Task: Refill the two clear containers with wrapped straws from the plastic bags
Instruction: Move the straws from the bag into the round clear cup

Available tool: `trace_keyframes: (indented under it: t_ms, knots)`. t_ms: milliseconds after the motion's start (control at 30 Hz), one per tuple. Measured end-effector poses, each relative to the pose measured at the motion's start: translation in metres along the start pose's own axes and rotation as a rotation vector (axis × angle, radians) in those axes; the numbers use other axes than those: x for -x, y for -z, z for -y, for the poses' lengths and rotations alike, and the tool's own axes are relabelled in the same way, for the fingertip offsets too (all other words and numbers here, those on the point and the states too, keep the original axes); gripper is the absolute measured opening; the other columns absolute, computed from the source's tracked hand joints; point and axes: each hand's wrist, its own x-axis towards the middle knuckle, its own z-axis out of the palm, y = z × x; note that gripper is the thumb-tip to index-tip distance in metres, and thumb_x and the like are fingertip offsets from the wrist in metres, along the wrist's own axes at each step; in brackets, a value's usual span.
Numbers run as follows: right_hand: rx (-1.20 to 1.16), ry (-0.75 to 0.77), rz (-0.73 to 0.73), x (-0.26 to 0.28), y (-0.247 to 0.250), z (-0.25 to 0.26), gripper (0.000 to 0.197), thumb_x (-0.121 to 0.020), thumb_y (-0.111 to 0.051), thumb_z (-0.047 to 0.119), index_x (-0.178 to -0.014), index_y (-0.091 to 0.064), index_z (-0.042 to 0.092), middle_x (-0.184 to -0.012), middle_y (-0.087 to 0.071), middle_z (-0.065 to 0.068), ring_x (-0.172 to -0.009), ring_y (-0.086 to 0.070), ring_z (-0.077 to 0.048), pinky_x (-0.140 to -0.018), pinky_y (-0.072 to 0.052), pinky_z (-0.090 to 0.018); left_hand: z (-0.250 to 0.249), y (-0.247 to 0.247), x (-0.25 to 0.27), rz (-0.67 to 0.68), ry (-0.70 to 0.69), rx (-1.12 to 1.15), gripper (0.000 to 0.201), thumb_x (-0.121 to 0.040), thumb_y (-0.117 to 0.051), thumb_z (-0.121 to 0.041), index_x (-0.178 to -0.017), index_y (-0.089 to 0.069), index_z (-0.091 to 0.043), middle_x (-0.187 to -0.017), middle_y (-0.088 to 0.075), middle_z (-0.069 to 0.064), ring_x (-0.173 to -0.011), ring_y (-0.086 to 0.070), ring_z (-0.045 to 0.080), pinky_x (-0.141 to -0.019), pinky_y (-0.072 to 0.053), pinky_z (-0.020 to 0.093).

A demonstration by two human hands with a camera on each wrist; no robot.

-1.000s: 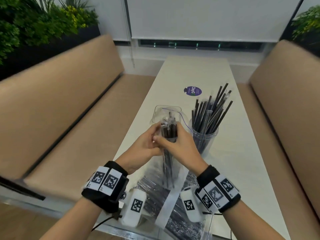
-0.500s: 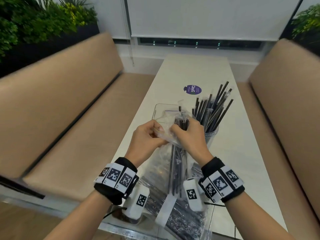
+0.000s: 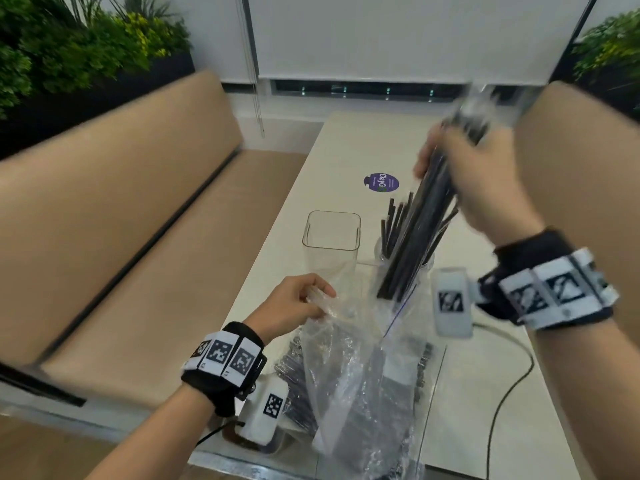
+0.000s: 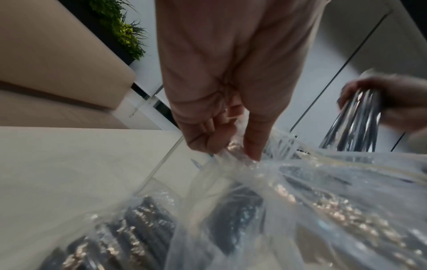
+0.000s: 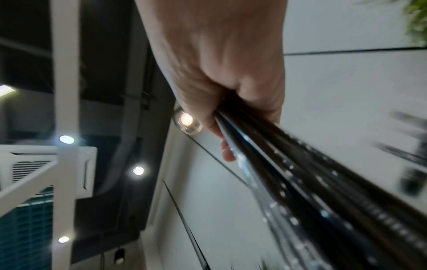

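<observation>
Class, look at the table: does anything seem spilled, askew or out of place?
Nothing spilled. The only imbalance: the square container stands empty beside the round one holding straws, while the right hand holds a bundle.

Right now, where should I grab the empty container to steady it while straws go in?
Judging by its pose, grip the empty container low on its flat side walls, coming from the left. It stands upright with its mouth open, and the round container crowds its right side.

Motion blur smears the right hand [image 3: 485, 181] and the tops of its straw bundle [image 3: 426, 230]. The crumpled plastic bag [image 3: 356, 375] veils the straws inside; the bottom edge cuts it off.
</observation>
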Motion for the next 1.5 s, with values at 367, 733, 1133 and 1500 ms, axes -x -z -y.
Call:
trace_keyframes:
  t_ms: [367,733,1133,1500]
  knots:
    - [0.309,0.313,-0.117,-0.016,-0.005,-0.037,0.008,-0.097,-0.053,0.013,-0.102,-0.047,0.013,-0.078,-0.060,0.003,-0.064,-0.062,-0.010,-0.065,-0.059,-0.030,0.045,0.001,0.005,-0.030,0.117,-0.025,0.018,-0.086,-0.068,-0.007,-0.103,-0.065,-0.009,-0.077,-0.061,0.001,-0.047,-0.055,-0.005,-0.045,-0.039,0.007]
    - [0.367,0.313,-0.147,-0.026,0.010,-0.051,0.075,-0.077,-0.057,-0.005,-0.139,-0.033,0.029,-0.107,-0.059,-0.009,-0.064,-0.054,-0.014,-0.064,-0.053,-0.021,0.048,0.000,0.005,-0.061,0.099,-0.007,0.017,-0.085,-0.067,-0.006,-0.100,-0.067,-0.014,-0.077,-0.063,0.002,-0.053,-0.055,0.004,-0.048,-0.041,0.013]
    - [0.885,0.102,0.126,-0.005,0.051,-0.061,0.051,-0.100,-0.040,0.050,-0.137,-0.056,0.018,-0.160,-0.029,-0.004,-0.146,-0.030,-0.020,-0.118,-0.011,-0.061,0.046,0.004,0.002,-0.059,0.087,0.006,0.018,-0.086,-0.066,-0.007,-0.097,-0.068,-0.021,-0.076,-0.066,-0.001,-0.057,-0.059,0.006,-0.052,-0.043,0.016]
    - [0.654,0.171,0.340,-0.023,0.000,-0.088,0.051,-0.104,-0.038,0.040,-0.152,-0.032,0.025,-0.139,-0.055,-0.012,-0.125,-0.053,-0.024,-0.107,-0.035,-0.041,0.045,0.005,0.008,-0.068,0.094,0.027,0.017,-0.086,-0.066,-0.006,-0.099,-0.068,-0.017,-0.078,-0.066,0.000,-0.062,-0.060,0.010,-0.053,-0.045,0.017]
